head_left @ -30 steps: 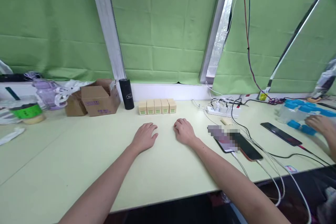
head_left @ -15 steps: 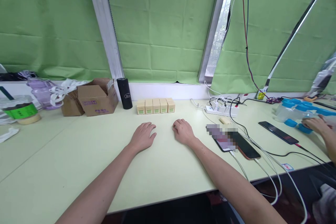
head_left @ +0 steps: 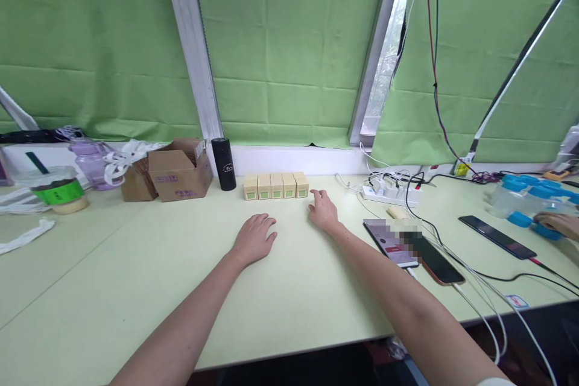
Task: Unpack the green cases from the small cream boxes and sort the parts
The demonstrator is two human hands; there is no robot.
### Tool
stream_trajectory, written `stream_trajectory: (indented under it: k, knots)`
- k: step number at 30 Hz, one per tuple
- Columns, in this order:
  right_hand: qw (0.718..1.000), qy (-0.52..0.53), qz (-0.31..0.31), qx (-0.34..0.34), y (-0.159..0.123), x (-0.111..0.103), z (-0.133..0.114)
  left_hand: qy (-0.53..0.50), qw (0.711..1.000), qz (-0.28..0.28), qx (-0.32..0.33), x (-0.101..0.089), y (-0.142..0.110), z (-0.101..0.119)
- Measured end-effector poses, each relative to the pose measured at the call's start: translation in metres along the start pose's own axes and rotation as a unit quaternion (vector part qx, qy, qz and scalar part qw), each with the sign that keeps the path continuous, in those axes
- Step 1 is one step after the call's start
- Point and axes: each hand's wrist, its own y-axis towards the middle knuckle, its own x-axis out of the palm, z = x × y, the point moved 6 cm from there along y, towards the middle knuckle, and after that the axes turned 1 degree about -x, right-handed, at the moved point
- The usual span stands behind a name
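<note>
1. With the clock centred between the person's hands and twelve toward the white wall (head_left: 275, 160), a green-banded cup (head_left: 58, 193) and a purple bottle (head_left: 94, 167) stand past nine.
2. At ten is an open cardboard box (head_left: 180, 178); toward eleven, a black cylinder (head_left: 224, 164).
3. Between eight and nine, the left hand (head_left: 253, 240) lies palm down over the table (head_left: 136, 271), fingers loosely bent, thumb spread away, gripping nothing visible.
4. At twelve, beyond both hands, five small boxes (head_left: 276, 187) sit in a close row, green labels facing the person.
5. At two, the right hand (head_left: 322, 211) is just beside the row's right end, index finger and thumb apart; whether it touches a box cannot be told.
6. Around three lie two phones (head_left: 392, 246), a power strip (head_left: 393, 195) above them, and, farthest out, blue-lidded containers (head_left: 538, 192) by a co-worker's blurred hand (head_left: 561, 223), its grip unclear.
</note>
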Motion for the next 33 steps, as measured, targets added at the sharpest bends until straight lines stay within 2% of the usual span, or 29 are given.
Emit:
stream_trajectory:
  k: [6, 11, 18, 29, 33]
  knots:
    - [1.0, -0.007, -0.002, 0.03, 0.033, 0.002, -0.001, 0.004, 1.0, 0.001, 0.002, 0.002, -0.001, 0.001]
    - [0.999, -0.003, -0.016, 0.048, 0.048, 0.008, -0.01, 0.007, 1.0, 0.005, 0.003, 0.002, -0.001, 0.0]
    - [0.998, -0.002, -0.038, 0.043, 0.05, 0.012, -0.017, -0.008, 1.0, 0.005, 0.003, -0.001, -0.001, 0.003]
    - [0.999, 0.018, -0.041, 0.01, 0.05, -0.004, -0.022, 0.001, 1.0, 0.006, 0.005, 0.0, 0.001, -0.001]
    - [0.998, 0.052, -0.035, 0.027, 0.046, -0.011, -0.021, 0.003, 1.0, 0.007, 0.003, 0.0, 0.001, -0.003]
